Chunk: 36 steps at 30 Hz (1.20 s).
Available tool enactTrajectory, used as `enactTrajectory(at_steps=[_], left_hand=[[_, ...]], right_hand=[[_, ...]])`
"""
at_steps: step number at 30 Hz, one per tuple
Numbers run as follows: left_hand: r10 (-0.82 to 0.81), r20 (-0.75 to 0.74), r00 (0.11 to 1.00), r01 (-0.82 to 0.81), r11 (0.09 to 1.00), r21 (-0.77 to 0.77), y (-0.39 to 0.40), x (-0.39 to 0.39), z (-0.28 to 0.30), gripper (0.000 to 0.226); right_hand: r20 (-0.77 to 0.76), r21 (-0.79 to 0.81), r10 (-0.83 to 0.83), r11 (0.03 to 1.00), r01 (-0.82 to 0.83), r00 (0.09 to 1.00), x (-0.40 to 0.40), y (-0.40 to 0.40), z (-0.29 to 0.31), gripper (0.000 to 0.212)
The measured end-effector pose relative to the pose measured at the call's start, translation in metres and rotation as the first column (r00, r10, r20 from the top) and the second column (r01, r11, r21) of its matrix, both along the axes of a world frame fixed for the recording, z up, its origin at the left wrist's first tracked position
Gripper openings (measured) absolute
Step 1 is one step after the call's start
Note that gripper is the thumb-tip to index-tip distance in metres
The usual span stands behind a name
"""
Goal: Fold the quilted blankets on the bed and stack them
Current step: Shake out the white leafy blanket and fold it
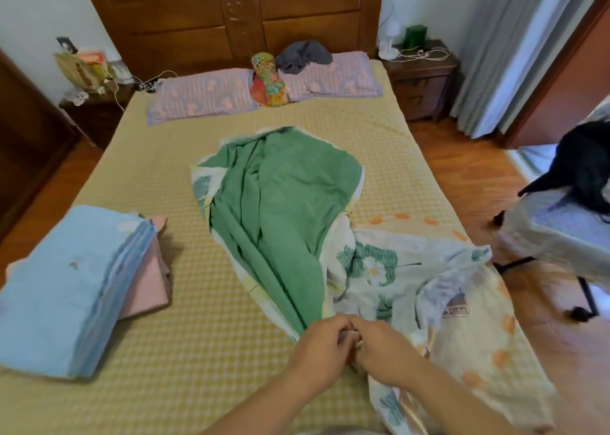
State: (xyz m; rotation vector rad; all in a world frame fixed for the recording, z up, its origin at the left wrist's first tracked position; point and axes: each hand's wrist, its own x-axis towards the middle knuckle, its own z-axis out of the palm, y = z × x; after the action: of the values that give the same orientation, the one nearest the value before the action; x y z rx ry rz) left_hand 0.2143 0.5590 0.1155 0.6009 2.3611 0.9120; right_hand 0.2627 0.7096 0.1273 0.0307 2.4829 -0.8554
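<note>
This is a bedroom in a home. A wide bed (138, 157) with a checked yellow cover backs onto a carved wooden headboard (237, 15), with two lilac pillows (204, 96) along its head edge. Wooden nightstands (421, 78) flank both head corners, and grey curtains (515, 55) hang over a wood floor (468, 170).

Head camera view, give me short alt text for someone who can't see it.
Both hands, left hand and right hand, pinch together the near edge of a crumpled green quilted blanket with a floral underside, spread on a yellow checked bed. A folded light blue blanket lies on a folded pink one at the left; two pillows sit by the wooden headboard.
</note>
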Motion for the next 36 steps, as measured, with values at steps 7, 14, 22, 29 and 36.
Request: enactTrajectory(at_steps=[7,14,22,29,36], left_hand=[[-0.306,-0.035,0.951,0.305,0.952,-0.038,-0.036,-0.054,-0.013,0.034],[-0.231,-0.269,0.935,0.259,0.963,0.072,-0.035,-0.120,0.005,0.044],[-0.549,-0.606,0.575,0.646,0.759,-0.074,-0.036,-0.146,0.057,0.027],[-0.604,-0.459,0.652,0.608,0.778,-0.160,-0.031,-0.137,0.083,0.014],[-0.686,-0.453,0.569,0.646,0.714,-0.269,-0.050,-0.137,0.102,0.042]], right_hand=[[-0.149,0.238,-0.124,0.959,0.157,0.981,0.004,0.023,0.057,0.012],[-0.606,0.202,-0.430,0.730,0.652,0.669,0.016,0.045,0.131,0.041],[-0.764,-0.196,-0.645,0.280,0.940,0.033,0.001,0.078,0.201,0.046],[-0.764,-0.263,-0.643,0.378,0.888,0.047,-0.036,0.082,0.237,0.052],[-0.776,-0.421,-0.621,0.385,0.821,-0.107,-0.052,0.102,0.294,0.057]])
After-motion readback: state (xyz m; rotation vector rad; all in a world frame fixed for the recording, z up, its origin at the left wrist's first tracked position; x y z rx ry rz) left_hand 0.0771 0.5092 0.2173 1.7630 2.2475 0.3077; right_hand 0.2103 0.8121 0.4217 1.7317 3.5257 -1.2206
